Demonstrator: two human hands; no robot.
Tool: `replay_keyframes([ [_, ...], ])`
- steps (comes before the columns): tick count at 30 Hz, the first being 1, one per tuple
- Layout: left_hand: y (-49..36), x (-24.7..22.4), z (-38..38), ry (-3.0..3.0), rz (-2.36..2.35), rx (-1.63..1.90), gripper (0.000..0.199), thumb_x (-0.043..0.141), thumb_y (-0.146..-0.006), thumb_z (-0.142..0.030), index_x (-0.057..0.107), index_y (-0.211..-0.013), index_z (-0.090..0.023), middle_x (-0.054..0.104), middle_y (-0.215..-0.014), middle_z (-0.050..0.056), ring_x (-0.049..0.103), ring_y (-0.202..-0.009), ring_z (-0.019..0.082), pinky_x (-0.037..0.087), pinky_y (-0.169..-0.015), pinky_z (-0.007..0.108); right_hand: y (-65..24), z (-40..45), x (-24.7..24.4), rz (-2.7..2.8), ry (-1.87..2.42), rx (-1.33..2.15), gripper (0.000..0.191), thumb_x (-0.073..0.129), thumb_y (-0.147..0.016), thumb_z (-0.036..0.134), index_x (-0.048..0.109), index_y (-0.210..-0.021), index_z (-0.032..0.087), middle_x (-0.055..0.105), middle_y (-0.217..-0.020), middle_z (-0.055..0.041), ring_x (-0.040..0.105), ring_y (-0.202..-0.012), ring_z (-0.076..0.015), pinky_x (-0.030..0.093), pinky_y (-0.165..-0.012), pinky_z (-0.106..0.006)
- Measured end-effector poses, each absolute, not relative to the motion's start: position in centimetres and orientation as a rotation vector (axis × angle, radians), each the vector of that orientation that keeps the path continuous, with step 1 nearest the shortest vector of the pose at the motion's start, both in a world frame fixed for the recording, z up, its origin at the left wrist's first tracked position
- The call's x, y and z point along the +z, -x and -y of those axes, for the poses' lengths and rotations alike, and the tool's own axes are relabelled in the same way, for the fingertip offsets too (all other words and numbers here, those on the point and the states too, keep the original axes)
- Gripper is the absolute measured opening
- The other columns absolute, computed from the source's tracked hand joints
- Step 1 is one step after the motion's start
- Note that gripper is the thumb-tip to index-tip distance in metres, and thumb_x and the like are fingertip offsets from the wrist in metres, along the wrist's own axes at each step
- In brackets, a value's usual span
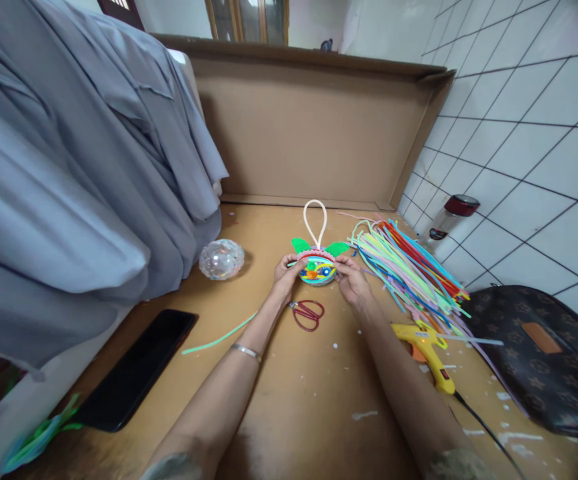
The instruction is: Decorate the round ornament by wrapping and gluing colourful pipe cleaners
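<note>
A round colourful craft piece (317, 269) with green leaf-like ears and a white loop (315, 225) on top is held between both hands over the brown table. My left hand (287, 272) pinches its left edge, fingers closed. On the right edge, my right hand (351, 276) grips it with thumb and fingers. Red-handled scissors (308, 315) lie just below, near my left wrist. A light green pipe cleaner (219, 340) runs out to the left from beneath my left forearm.
Left are a clear ball (221, 259), a black phone (141, 367) and draped grey cloth (83, 153). Right are pipe cleaners (409, 267), a yellow glue gun (431, 353), a bottle (449, 220) and a dark bag (533, 353). Cardboard (309, 133) stands behind.
</note>
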State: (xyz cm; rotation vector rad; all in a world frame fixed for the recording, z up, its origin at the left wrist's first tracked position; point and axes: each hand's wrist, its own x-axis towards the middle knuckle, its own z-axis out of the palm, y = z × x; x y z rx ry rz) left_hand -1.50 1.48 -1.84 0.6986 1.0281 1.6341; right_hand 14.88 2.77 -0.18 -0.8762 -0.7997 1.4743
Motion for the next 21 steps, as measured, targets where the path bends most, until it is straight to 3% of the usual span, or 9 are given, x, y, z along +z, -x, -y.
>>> replay_keyframes([
  [6,1.4,-1.4,-1.2,-0.734,-1.039,1.642,0.054,0.092,-0.041,-0.044,0.058,-0.074,-0.019,0.062,-0.069,-0.004,0.056,-0.062,0.011,0.045,-0.062,0.024,-14.9,-2.5,0.2,0.875,0.908,1.447,0.033,0.082,-0.042,0.021,0.058,-0.065,0.023,0.061,-0.062,0.0076,0.051,-0.06,-0.0106,0.034,-0.058,-0.023],
  [17,0.9,-0.5,-0.6,-0.834,-1.048,1.644,0.055,0.091,-0.04,-0.048,0.056,-0.072,-0.02,0.061,-0.069,-0.004,0.057,-0.063,0.012,0.046,-0.063,0.024,-15.2,-3.5,-1.0,0.921,0.946,1.235,0.031,0.072,-0.046,0.024,0.05,-0.068,0.023,0.049,-0.063,0.0075,0.045,-0.061,-0.0116,0.036,-0.059,-0.026],
  [19,0.7,-0.5,-0.7,-0.851,-1.044,1.638,0.056,0.09,-0.04,-0.049,0.054,-0.073,-0.02,0.06,-0.069,-0.004,0.058,-0.064,0.013,0.046,-0.063,0.025,-15.2,-3.5,-0.8,0.922,0.967,1.142,0.036,0.073,-0.048,0.025,0.054,-0.079,0.025,0.054,-0.072,0.0059,0.05,-0.069,-0.0137,0.041,-0.063,-0.026],
  [21,0.6,-0.5,-0.7,-0.88,-1.049,1.637,0.054,0.089,-0.042,-0.048,0.053,-0.072,-0.02,0.059,-0.07,-0.005,0.057,-0.064,0.012,0.046,-0.063,0.025,-15.1,-3.3,-0.2,0.913,0.994,1.045,0.053,0.077,-0.048,0.028,0.058,-0.098,0.028,0.061,-0.096,0.0015,0.057,-0.093,-0.0183,0.047,-0.076,-0.03],
])
